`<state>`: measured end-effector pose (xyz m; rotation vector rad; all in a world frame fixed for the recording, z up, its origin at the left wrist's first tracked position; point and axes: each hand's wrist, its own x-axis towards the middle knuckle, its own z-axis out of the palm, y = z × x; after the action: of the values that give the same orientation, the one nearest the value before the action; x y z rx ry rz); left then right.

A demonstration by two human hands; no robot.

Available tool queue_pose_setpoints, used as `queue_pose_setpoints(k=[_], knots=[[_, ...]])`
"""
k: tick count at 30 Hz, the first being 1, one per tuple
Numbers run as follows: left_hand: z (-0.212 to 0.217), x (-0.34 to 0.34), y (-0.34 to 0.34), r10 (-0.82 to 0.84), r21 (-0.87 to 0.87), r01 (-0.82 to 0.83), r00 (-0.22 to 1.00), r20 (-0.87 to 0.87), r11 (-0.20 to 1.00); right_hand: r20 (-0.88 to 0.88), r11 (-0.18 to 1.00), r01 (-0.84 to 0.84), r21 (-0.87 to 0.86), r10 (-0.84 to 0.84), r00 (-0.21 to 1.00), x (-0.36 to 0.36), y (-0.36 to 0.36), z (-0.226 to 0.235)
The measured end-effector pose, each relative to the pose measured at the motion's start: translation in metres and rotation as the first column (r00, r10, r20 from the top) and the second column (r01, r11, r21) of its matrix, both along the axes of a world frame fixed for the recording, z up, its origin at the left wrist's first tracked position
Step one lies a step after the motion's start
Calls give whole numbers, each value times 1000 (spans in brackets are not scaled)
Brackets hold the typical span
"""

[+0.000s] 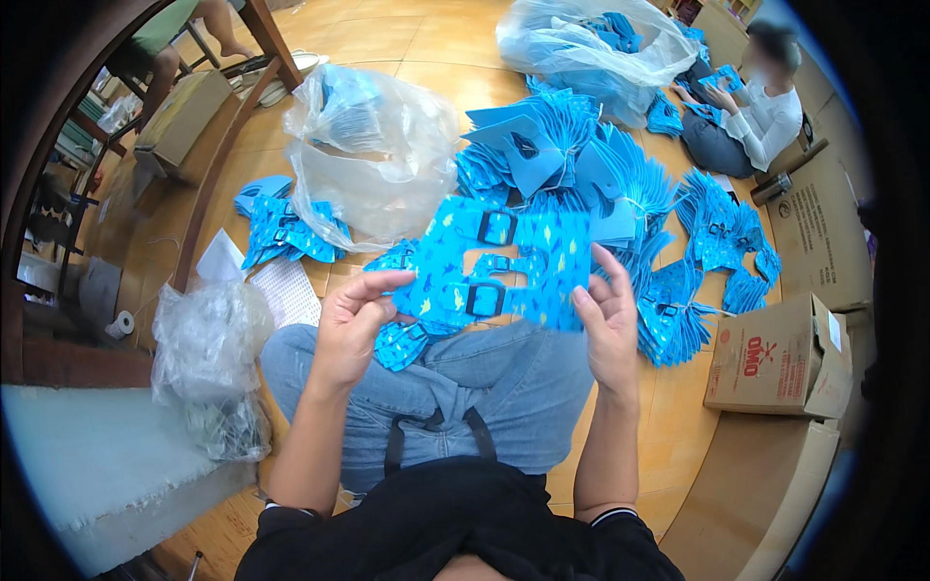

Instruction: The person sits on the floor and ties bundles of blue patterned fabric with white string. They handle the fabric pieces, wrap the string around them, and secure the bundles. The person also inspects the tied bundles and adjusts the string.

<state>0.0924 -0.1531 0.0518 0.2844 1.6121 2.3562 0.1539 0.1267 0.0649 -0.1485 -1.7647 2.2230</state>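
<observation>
In front of my lap I hold up a flat blue panel (557,261) with a small fish-like print and black buckles. My left hand (351,324) pinches its left edge between thumb and fingers. The right edge is gripped by my right hand (610,315), thumb on the near face. A gap near the panel's middle lets the background show through. Below its left side, more printed blue pieces (402,344) lie by my legs, partly covered by the panel. Beyond it are thick bundles of blue pieces (620,184), fanned out on the floor.
Clear plastic bags (378,179) with blue pieces stand ahead; a crumpled plastic bag (208,339) is at left beside printed paper (288,293). Cardboard boxes (775,358) line the right. A seated person (760,111) handles blue pieces at far right. Wooden furniture (232,145) stands left.
</observation>
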Motion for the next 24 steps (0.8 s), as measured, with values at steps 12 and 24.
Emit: queue_pose_setpoints(k=[12, 24], knots=[[11, -6, 12, -28, -154, 26, 1000, -12, 988, 33, 990, -132, 58, 130, 991, 4, -6, -6], [2, 7, 57, 105, 177, -121, 990, 99, 977, -24, 998, 6, -58, -8, 1000, -4, -36, -14]])
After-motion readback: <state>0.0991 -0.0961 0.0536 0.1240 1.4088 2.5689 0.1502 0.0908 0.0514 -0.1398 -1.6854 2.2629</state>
